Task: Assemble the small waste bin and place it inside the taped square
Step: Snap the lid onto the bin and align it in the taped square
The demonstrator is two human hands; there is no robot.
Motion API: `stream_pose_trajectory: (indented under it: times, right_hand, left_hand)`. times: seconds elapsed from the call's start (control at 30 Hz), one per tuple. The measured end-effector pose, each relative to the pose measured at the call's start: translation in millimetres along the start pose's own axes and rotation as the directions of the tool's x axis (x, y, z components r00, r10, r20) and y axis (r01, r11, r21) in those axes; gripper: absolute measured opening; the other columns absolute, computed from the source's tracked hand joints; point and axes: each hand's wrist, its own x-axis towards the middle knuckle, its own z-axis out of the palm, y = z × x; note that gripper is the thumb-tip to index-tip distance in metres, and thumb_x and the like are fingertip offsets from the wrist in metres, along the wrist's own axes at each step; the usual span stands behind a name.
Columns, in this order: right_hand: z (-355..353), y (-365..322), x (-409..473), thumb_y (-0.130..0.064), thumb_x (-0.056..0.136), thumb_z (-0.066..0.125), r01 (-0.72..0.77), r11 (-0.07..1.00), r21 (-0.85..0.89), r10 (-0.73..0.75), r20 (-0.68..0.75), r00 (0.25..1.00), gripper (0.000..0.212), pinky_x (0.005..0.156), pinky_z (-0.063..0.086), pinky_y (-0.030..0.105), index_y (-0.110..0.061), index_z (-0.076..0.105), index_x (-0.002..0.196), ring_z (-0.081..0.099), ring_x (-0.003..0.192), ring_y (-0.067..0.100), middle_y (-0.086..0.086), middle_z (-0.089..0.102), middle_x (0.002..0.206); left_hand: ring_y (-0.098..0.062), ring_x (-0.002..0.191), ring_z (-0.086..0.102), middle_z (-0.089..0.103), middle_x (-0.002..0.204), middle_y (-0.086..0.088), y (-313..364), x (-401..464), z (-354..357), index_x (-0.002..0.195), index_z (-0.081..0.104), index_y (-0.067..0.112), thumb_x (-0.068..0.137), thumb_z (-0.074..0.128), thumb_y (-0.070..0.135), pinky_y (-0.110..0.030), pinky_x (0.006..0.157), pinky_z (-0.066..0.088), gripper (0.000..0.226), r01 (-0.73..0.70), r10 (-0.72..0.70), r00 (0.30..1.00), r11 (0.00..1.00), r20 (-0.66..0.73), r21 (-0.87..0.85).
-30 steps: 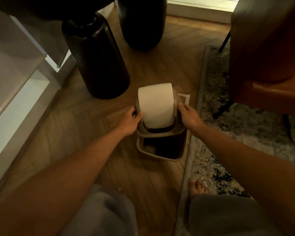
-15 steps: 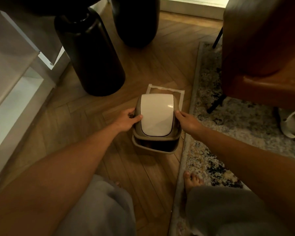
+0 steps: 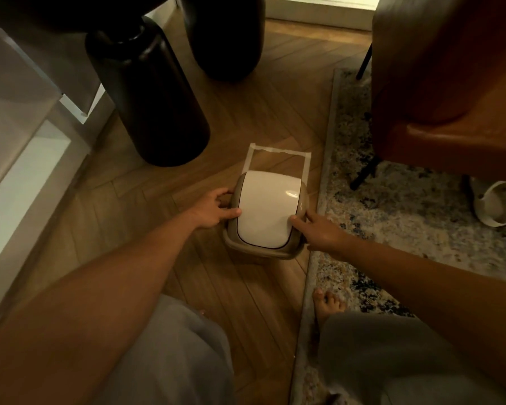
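Observation:
The small waste bin (image 3: 247,247) stands on the wood floor, its beige lid frame seated on the base and the white swing flap (image 3: 268,210) on top. My left hand (image 3: 215,209) presses the lid's left side, thumb on the flap's edge. My right hand (image 3: 319,232) presses the right side, thumb on the flap. A taped square (image 3: 278,151) of white tape lies just beyond the bin; its far and side strips show, and the bin hides its near part. I cannot tell how far the bin overlaps the square.
Two tall black vases (image 3: 152,97) (image 3: 225,36) stand beyond the square. A patterned rug (image 3: 406,217) runs along the right, with a brown chair (image 3: 450,83) and a white slipper (image 3: 497,203) on it. White furniture (image 3: 21,159) is at left. My bare foot (image 3: 327,304) rests near the rug's edge.
The lid went from tilted above the open base down onto it, closing the dark gap. Both hands lowered with it and the far tape strip came into view.

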Motion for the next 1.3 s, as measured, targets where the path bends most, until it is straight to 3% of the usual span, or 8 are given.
stream_pose_trajectory:
  times: [0.1,0.3,0.53,0.73,0.87,1.13,1.2,1.3]
  right_hand:
    - [2.1,3.2,-0.5,-0.051,0.102,0.057,0.004,1.000,-0.001,-0.004,-0.001,1.000,0.068,0.089,0.050,0.032,-0.020,0.036,0.159,0.059,0.115,0.021,0.008,0.054,0.149]
    - [4.7,4.8,-0.4,-0.043,0.104,0.057,0.063,0.991,-0.114,-0.066,-0.020,0.998,0.058,0.055,0.045,0.007,-0.015,0.045,0.154,0.059,0.093,0.009,0.001,0.060,0.122]
    - [-3.3,5.1,1.4,-0.039,0.106,0.053,0.070,0.991,-0.114,-0.061,0.081,0.995,0.050,0.055,0.046,0.006,-0.014,0.048,0.149,0.060,0.102,0.010,-0.003,0.058,0.122]
    - [-5.6,12.0,0.9,-0.028,0.109,0.050,0.134,0.986,-0.104,-0.122,0.117,0.986,0.045,0.061,0.043,-0.002,-0.008,0.047,0.150,0.059,0.080,-0.019,-0.009,0.061,0.116]
    - [-5.3,14.0,-1.0,-0.024,0.110,0.047,0.208,0.974,-0.090,-0.191,0.163,0.968,0.049,0.077,0.043,-0.003,-0.008,0.038,0.155,0.056,0.118,0.004,-0.002,0.055,0.135]
    - [-4.3,16.2,6.5,-0.032,0.110,0.047,0.239,0.958,-0.161,-0.215,0.155,0.964,0.054,0.078,0.038,-0.007,-0.012,0.035,0.158,0.048,0.127,0.009,0.006,0.053,0.150]
    - [-4.1,16.6,7.8,-0.037,0.108,0.050,0.242,0.952,-0.189,-0.221,0.129,0.967,0.056,0.086,0.042,-0.001,-0.015,0.037,0.157,0.050,0.132,0.013,0.005,0.052,0.151]
    - [-4.6,21.5,9.5,-0.048,0.101,0.058,0.267,0.924,-0.273,-0.275,0.009,0.961,0.072,0.113,0.044,0.036,-0.023,0.028,0.162,0.045,0.142,0.019,0.000,0.043,0.159]
  left_hand:
    - [-0.028,0.136,0.050,0.046,0.155,-0.009,-4.4,-0.7,-2.9,0.153,0.039,0.027,0.083,0.083,0.022,-0.047,0.093,0.056,0.083,0.046,-0.046,0.999,0.998,0.024,0.033]
    - [-0.026,0.132,0.052,0.044,0.156,-0.007,-6.0,-4.0,-2.3,0.156,0.035,0.026,0.086,0.080,0.020,-0.038,0.081,0.059,0.083,0.045,-0.046,0.999,0.998,0.027,0.033]
    - [-0.014,0.116,0.054,0.048,0.154,-0.005,-3.4,-3.3,-2.6,0.158,0.033,0.023,0.090,0.075,0.021,-0.023,0.064,0.054,0.080,0.041,-0.048,0.997,0.995,0.067,0.094]
    - [-0.015,0.118,0.056,0.054,0.147,0.002,-5.1,3.7,-3.7,0.153,0.042,0.020,0.091,0.074,0.029,-0.027,0.071,0.054,0.070,0.030,-0.045,0.996,0.982,0.074,0.188]
    - [-0.008,0.119,0.051,0.051,0.152,-0.004,-8.9,7.6,-2.5,0.153,0.041,0.013,0.092,0.074,0.023,-0.011,0.071,0.046,0.070,0.017,-0.032,0.996,0.985,0.087,0.172]
    - [-0.011,0.131,0.048,0.048,0.155,-0.004,-11.3,6.6,-3.5,0.154,0.040,0.017,0.093,0.072,0.028,-0.029,0.094,0.044,0.070,-0.014,-0.005,0.995,0.982,0.098,0.188]
    - [-0.012,0.134,0.047,0.047,0.156,-0.004,-13.0,5.2,-4.9,0.155,0.039,0.020,0.093,0.071,0.036,-0.034,0.101,0.048,0.071,-0.039,0.016,0.996,0.965,0.090,0.259]
    - [-0.026,0.145,0.041,0.038,0.162,-0.002,-14.2,2.9,-6.3,0.159,0.032,0.025,0.088,0.070,0.054,-0.052,0.116,0.038,0.085,-0.059,0.034,0.997,0.925,0.071,0.376]
